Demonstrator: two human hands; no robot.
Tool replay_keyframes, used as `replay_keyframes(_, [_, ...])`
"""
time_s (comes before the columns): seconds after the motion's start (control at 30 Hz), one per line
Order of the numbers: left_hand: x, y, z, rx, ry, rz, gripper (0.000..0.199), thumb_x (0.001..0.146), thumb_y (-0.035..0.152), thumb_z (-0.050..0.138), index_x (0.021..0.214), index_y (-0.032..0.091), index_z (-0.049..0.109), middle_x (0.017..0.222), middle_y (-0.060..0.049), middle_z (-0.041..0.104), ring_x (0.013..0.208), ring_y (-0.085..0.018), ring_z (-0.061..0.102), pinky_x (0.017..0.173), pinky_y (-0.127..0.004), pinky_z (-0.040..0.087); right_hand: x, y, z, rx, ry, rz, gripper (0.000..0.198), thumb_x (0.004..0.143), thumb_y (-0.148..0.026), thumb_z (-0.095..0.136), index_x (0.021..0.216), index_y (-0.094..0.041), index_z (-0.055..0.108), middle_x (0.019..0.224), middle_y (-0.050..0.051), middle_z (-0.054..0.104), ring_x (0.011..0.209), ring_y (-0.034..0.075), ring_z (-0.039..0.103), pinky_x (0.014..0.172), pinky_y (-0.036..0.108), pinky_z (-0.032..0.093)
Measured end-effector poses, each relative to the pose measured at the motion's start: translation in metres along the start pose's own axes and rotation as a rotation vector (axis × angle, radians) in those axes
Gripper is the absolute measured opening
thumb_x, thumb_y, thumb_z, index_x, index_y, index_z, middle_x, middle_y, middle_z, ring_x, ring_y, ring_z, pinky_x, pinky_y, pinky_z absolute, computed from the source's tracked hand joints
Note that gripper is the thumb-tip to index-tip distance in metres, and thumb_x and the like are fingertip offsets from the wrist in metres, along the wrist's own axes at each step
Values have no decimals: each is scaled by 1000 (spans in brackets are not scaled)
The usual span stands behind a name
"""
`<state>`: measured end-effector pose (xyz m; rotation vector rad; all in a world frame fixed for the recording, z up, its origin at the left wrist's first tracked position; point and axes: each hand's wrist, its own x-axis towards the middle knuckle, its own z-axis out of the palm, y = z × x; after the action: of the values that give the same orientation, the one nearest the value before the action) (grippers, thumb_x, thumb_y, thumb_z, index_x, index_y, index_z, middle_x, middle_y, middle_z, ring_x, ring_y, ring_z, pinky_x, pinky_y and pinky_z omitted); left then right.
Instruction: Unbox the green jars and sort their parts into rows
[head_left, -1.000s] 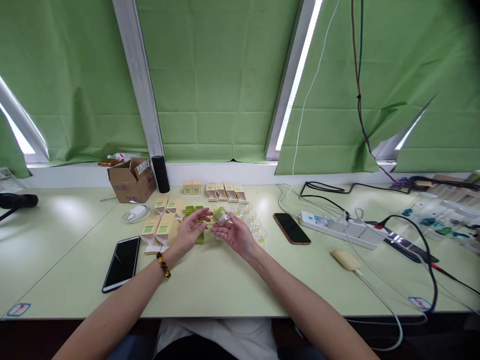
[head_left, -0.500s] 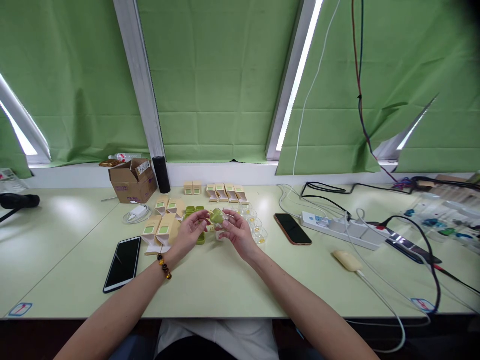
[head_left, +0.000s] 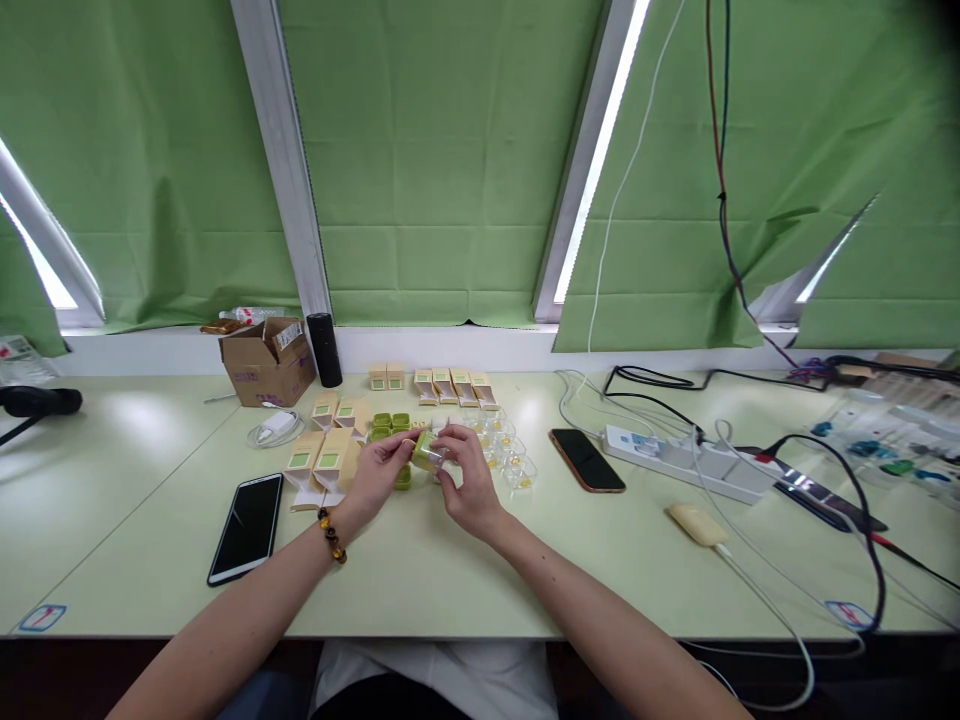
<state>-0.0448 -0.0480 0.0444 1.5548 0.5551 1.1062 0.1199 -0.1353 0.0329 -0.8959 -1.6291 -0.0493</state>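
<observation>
Between my two hands is a small container point(head_left: 427, 452) with a green part and a clear part, held just above the table. My left hand point(head_left: 379, 472) pinches its green side. The fingers of my right hand point(head_left: 470, 480) are closed round the clear side. Behind my left hand stand several green square pieces point(head_left: 391, 422). Several clear cups point(head_left: 517, 467) with small yellow bits in them are grouped right of my right hand. To the left of my left hand lie open cardboard boxes point(head_left: 334, 466) with green windows.
A white-edged phone point(head_left: 246, 528) lies at the left and a second phone point(head_left: 586, 460) at the right. Further right are a power strip point(head_left: 686, 462), cables and a cream charger point(head_left: 696, 523). A brown carton point(head_left: 268, 372) and a black cylinder point(head_left: 324, 350) stand at the back left.
The small container has been turned and lowered a little, so its green side now faces left and its clear side right. My right hand's fingers have shifted over its clear side.
</observation>
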Motion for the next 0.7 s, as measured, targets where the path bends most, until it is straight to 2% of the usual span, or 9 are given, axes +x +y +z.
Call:
replay_keyframes(0.13, [-1,2,2,108,89,78,50,86,61,73,104,15,83,105,-13,81,106,-29,73,97,-40,56,1,-4,2,67,-68,60,51,88,-18,71,134,-29,51,136,14,55,130,32,56,93,47,64])
replay_keyframes(0.27, [-4,1,3,171,134,117,44,90,56,69,106,17,83,105,-12,82,100,-27,75,90,-37,57,2,-5,5,92,-24,178,48,91,-24,72,134,-29,50,126,11,62,116,27,65,93,44,64])
replay_keyframes(0.43, [-4,-1,5,155,211,119,39,90,53,71,102,17,81,100,-10,80,92,-23,73,83,-33,57,3,-7,6,73,-8,225,50,90,-26,73,134,-28,50,128,11,64,117,28,66,93,43,62])
replay_keyframes(0.57, [1,-2,3,-102,281,14,40,86,55,76,97,17,76,99,-8,76,87,-20,72,76,-33,60,3,-9,2,43,-5,249,48,91,-27,71,134,-28,50,130,12,64,118,28,65,96,45,59])
replay_keyframes(0.7, [8,0,-3,-431,233,-78,32,82,43,84,95,17,71,106,-8,73,91,-21,73,73,-33,63,9,-8,-8,114,-8,311,47,97,-30,65,141,-31,50,136,11,61,127,27,61,104,46,55])
